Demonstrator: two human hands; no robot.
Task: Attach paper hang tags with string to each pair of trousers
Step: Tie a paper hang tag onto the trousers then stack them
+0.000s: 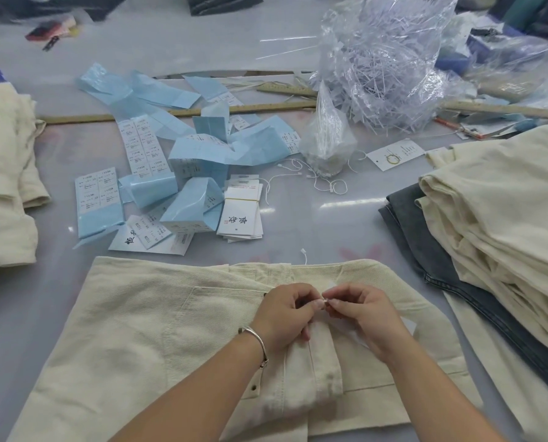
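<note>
A cream pair of trousers [157, 323] lies flat on the table in front of me, waistband away from me. Over its middle, my left hand [285, 314] and my right hand [365, 317] meet fingertip to fingertip, both pinching the white tag string [324, 302] between them. A white paper hang tag [408, 325] shows partly from under my right hand. A stack of white hang tags [242, 215] bound with a band lies further back, and loose white strings [327, 186] are scattered near it.
Blue sticker sheets [199, 154] litter the table's middle. A clear bag of plastic ties [381, 68] stands behind, with wooden rulers [266, 107]. Cream trousers are piled at right [502, 212] over a dark denim pair [426, 250], and more cream trousers [1, 186] lie at left.
</note>
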